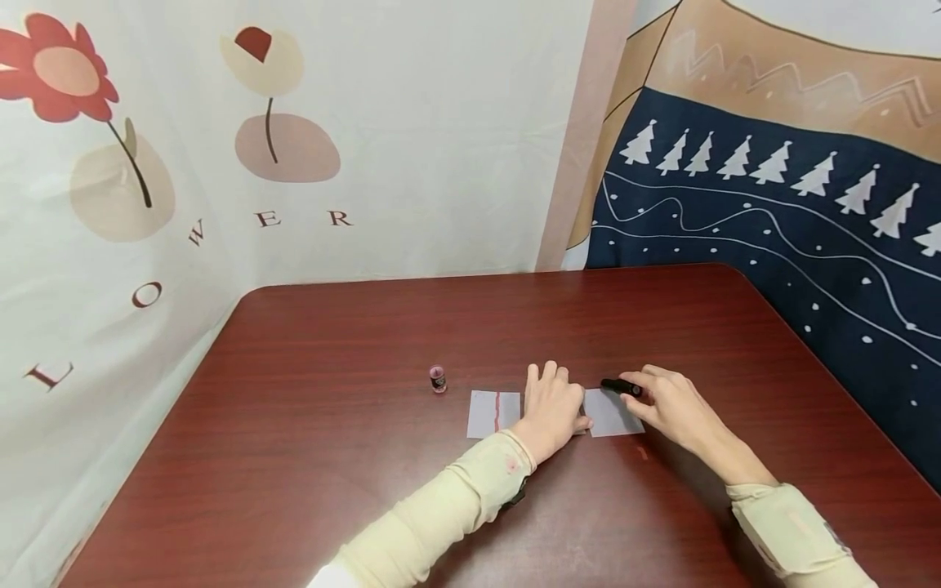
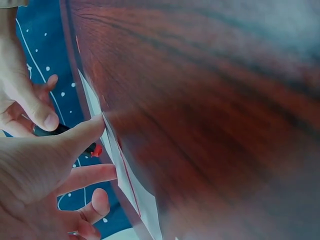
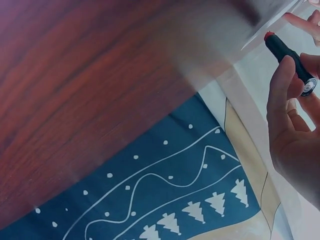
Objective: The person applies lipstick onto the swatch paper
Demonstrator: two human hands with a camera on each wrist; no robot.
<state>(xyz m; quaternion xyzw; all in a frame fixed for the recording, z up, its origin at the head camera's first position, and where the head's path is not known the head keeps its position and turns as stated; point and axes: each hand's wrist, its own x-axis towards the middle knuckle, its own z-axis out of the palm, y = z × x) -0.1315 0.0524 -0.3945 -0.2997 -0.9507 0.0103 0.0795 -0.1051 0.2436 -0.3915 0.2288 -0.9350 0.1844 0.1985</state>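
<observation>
My right hand point(image 1: 665, 400) pinches a black lipstick point(image 1: 621, 387) between thumb and fingers, over the top edge of a blank white paper point(image 1: 612, 415). In the right wrist view the lipstick's red tip point(image 3: 269, 35) points away from the hand. My left hand point(image 1: 553, 408) rests at the papers between the blank one and another white paper point(image 1: 482, 415) that bears a red vertical line. Seen from the left wrist, its thumb and forefinger are extended against the paper, with the other fingers bent. What lies beneath this hand is mostly hidden.
A small dark cylindrical piece with a pinkish top point(image 1: 438, 379) stands on the reddish-brown table point(image 1: 331, 367), left of the papers. Behind the table hang a white cloth point(image 1: 441, 163) with flowers and a navy cloth point(image 1: 735, 212) with white trees.
</observation>
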